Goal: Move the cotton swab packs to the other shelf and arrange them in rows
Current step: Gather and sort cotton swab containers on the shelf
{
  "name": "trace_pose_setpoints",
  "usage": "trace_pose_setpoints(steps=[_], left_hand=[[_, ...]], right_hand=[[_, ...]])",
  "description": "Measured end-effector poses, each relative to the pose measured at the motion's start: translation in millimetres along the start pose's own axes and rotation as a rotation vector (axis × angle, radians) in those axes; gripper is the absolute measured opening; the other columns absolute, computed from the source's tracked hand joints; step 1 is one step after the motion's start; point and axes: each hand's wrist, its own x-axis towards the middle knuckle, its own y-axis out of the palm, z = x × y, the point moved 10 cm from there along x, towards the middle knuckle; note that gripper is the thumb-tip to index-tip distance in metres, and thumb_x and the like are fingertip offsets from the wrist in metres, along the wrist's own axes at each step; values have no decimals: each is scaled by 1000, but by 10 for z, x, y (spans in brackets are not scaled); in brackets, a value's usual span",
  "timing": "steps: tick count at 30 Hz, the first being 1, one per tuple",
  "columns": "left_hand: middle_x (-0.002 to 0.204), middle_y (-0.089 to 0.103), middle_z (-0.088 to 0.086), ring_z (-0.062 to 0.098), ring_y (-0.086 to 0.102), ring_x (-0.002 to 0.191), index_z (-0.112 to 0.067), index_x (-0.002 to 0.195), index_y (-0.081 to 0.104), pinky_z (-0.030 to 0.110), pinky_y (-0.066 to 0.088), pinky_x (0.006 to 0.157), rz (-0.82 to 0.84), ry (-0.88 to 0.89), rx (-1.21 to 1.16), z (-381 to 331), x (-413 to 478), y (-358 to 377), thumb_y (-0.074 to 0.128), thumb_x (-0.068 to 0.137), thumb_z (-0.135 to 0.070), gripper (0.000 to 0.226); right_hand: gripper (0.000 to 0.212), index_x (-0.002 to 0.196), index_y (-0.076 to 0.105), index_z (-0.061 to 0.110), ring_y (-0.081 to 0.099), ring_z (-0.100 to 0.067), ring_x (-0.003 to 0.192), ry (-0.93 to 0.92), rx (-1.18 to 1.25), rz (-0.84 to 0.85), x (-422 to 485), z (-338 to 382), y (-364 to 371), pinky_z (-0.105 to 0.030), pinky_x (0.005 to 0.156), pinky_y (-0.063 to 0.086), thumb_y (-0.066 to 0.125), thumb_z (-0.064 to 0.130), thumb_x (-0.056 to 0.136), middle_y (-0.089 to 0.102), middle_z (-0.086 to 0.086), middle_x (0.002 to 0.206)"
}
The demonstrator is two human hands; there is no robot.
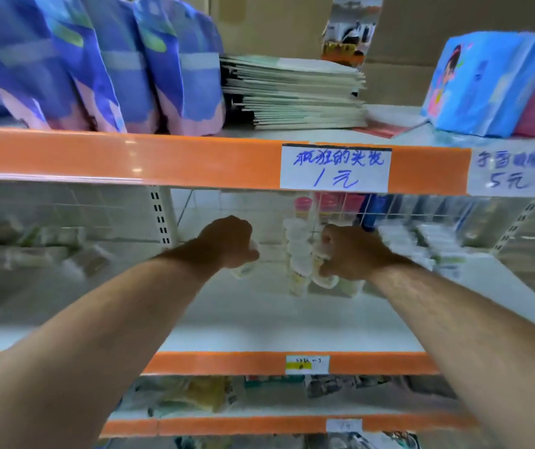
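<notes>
Over white shelf with orange front strip (227, 362), left hand (230, 243) curled round one small round white plastic cotton swab pack (245, 269), right hand (345, 254) clutching a second pack (324, 278). Just beyond, between both, stacked packs (298, 254): probably toppled by any brushing knuckle.

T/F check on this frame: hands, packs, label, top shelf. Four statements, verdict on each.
1. The left hand holds nothing. False: it grips the left pack.
2. The right hand grips the right pack. True.
3. The label above the hands reads 5元. False: it reads 1元.
4. Blue bags stand on the top shelf. True.
</notes>
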Motion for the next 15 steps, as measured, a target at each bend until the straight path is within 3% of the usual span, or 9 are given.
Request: trace_pose_setpoints(steps=[6,9,12,15], left_hand=[[107,63,9,30,62,102,-14,114,59,38,53,84,-68,-13,-22,-120,309,111,64,84,-42,42],[100,65,11,32,64,93,-12,107,58,36,53,75,-91,0,-28,-182,487,172,63,84,-33,31],[91,64,10,28,64,84,-11,99,65,34,55,74,-96,5,-35,-184,650,265,64,84,-31,25],[86,66,6,23,61,74,-12,91,67,34,58,77,-86,10,-81,-149,764,359,67,85,-32,21]], right_hand=[[55,110,53,22,60,-23,93,1,16,-9,92,-202,-4,-34,75,51,82,35,66,61,-3,109],[54,111,54,23,60,-21,90,28,23,-38,132,-305,-86,-35,76,53,82,33,67,63,0,108],[54,112,54,25,56,-17,84,75,55,-45,162,-410,-132,-30,69,50,83,32,67,56,4,102],[57,113,53,25,58,-17,89,96,62,-37,200,-467,-121,-33,76,53,84,32,66,58,2,111]])
